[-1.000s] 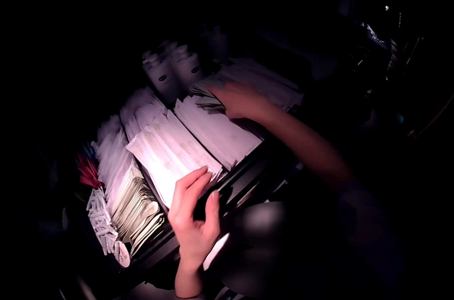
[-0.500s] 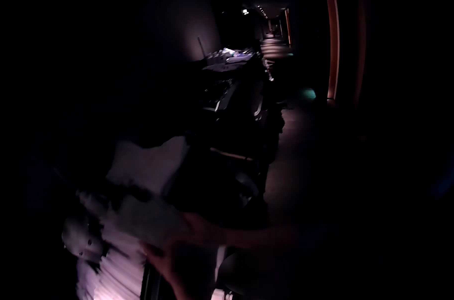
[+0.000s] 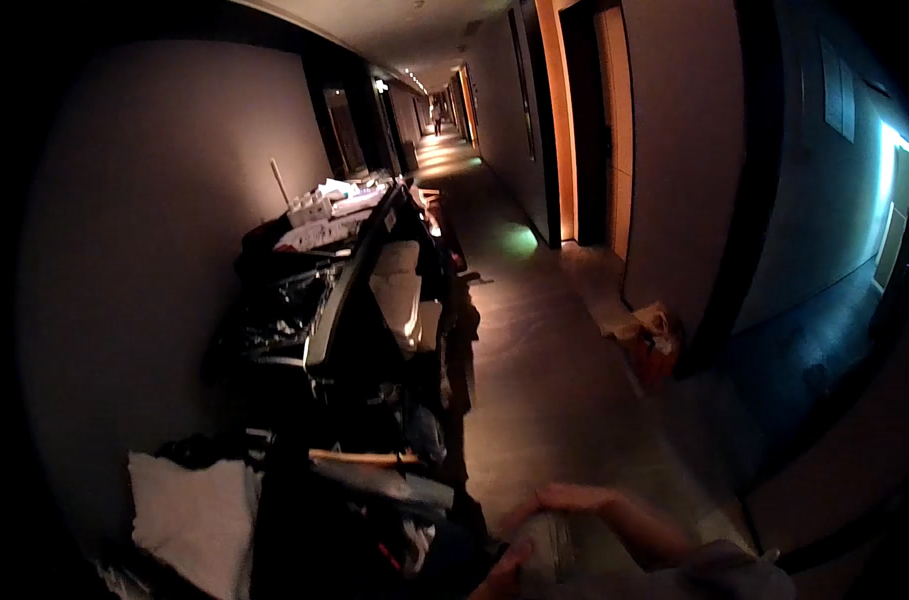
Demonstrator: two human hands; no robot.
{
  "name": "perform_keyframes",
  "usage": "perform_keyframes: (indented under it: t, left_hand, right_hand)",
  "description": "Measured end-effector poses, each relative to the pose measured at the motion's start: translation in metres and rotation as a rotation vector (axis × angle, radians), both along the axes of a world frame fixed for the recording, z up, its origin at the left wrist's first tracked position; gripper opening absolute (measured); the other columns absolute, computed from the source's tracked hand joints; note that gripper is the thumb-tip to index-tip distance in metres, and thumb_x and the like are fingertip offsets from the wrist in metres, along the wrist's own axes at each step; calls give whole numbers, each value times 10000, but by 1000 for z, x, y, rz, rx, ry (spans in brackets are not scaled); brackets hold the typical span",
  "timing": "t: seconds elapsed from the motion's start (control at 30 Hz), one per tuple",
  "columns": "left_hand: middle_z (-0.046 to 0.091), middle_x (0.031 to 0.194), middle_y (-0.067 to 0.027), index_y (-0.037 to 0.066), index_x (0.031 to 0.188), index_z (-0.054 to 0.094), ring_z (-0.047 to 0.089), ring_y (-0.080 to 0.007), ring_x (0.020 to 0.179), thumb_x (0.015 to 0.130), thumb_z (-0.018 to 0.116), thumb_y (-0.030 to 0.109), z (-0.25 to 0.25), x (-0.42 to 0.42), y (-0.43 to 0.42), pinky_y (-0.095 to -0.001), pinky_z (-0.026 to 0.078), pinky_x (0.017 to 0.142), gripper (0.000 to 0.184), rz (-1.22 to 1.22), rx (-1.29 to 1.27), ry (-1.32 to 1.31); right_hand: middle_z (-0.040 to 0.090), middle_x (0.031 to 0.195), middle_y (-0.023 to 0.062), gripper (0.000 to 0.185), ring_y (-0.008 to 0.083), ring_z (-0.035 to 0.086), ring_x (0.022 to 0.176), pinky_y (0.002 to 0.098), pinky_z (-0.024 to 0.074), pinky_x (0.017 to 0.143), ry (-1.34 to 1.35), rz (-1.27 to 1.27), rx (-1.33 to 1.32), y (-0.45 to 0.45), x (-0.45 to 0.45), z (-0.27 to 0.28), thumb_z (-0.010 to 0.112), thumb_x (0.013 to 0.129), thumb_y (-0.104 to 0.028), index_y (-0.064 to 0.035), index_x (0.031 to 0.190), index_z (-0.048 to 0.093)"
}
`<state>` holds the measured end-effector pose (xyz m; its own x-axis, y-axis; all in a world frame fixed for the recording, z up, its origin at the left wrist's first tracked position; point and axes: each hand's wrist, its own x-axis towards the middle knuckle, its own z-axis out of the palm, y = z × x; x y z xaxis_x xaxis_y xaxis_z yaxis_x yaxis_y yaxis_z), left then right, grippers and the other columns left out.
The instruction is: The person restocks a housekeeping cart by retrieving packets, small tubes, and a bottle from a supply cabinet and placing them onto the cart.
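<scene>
At the bottom of the view, my right hand (image 3: 575, 496) curves around the far edge of a dim, layered stack of folded cloth (image 3: 557, 552). My left hand (image 3: 505, 570) grips the near left side of the same stack, thumb uppermost. Poor light and the frame's lower edge hide part of the stack and some fingers. Left of my hands stands a dark cart holding crumpled items, among them a white cloth (image 3: 195, 515) draped at its near left corner.
A second cart (image 3: 325, 335) farther along the left wall bears folded linens (image 3: 400, 300) and boxes (image 3: 310, 208). An orange bag (image 3: 655, 350) sits on the floor by the right wall. A person (image 3: 437, 118) stands far down the corridor. A blue-lit doorway opens at right.
My view has swung right and brightened. Both hands, with the cloth stack between them, have moved from over the near cart's linens to the right, beside the cart.
</scene>
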<state>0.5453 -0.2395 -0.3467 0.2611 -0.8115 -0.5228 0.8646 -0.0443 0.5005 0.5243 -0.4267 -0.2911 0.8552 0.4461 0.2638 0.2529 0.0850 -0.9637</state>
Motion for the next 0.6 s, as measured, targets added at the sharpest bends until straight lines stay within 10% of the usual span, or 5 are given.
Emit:
perform_keyframes:
  t: [0.2, 0.27, 0.4, 0.6]
  left_hand:
    - [519, 1068, -94, 36, 1214, 382, 546, -218, 936, 731, 624, 74, 7, 89, -34, -363, 479, 754, 541, -32, -25, -48]
    - [526, 1058, -93, 33, 1207, 391, 553, -217, 924, 730, 625, 72, 29, 131, -54, -363, 484, 743, 532, 64, -74, -160]
    - [580, 927, -79, -11, 1078, 479, 592, -201, 794, 708, 654, 61, 51, 212, -125, -309, 495, 696, 415, 359, -151, -461]
    - [582, 938, -81, -13, 1008, 525, 569, -153, 798, 720, 640, 50, 81, 293, -237, -276, 463, 696, 317, 414, -70, -627]
  right_hand:
    - [486, 1216, 129, 462, 221, 441, 1132, 355, 314, 975, 365, -224, -136, -12, 67, -14, 373, 918, -387, -23, 1173, 496]
    - [454, 1244, 136, 486, 211, 446, 1117, 325, 340, 952, 311, -702, -17, -32, 107, -12, 419, 909, -358, -29, 1265, 381]
    - [410, 1253, 142, 641, 231, 441, 1102, 310, 363, 918, 332, -601, -302, -63, 153, 13, 544, 847, -339, -22, 1322, 253]
    - [438, 1195, 143, 661, 204, 438, 1091, 306, 379, 899, 183, -901, 54, -138, 231, 15, 655, 770, -220, -11, 1283, 294]
